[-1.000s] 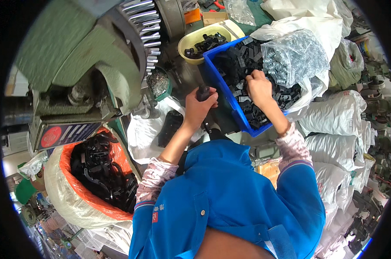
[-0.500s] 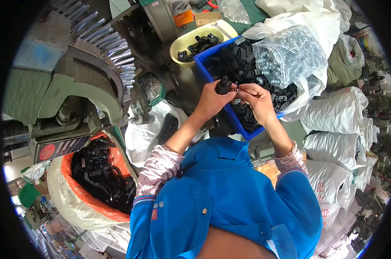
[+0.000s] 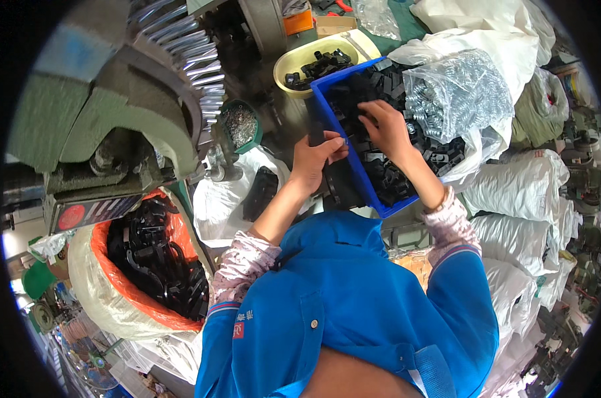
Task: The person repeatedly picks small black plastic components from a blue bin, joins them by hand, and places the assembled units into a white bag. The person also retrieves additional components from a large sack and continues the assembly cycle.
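My left hand [image 3: 317, 159] is closed around a dark black part [image 3: 316, 134], just outside the left wall of a blue bin [image 3: 343, 136]. Most of that part is hidden by the fingers. Over the bin is my right hand [image 3: 388, 131], its fingers slightly bent and thumb apart, with nothing visible between them. Beneath it, the bin holds many small black parts [image 3: 393, 176]. A clear plastic bag of metal springs [image 3: 456, 93] rests on the bin's right side.
A cream tub [image 3: 282, 69] with black parts stands behind the bin. To the left are a green dish [image 3: 255, 139] of small metal pieces, a large machine [image 3: 115, 126] and an orange-lined sack [image 3: 105, 275] of black parts. White sacks [image 3: 512, 182] are stacked at the right.
My hands, together before at a black part and a small spring, have separated. The left moved slightly down and left with the black part; the right shifted up over the bin's black parts.
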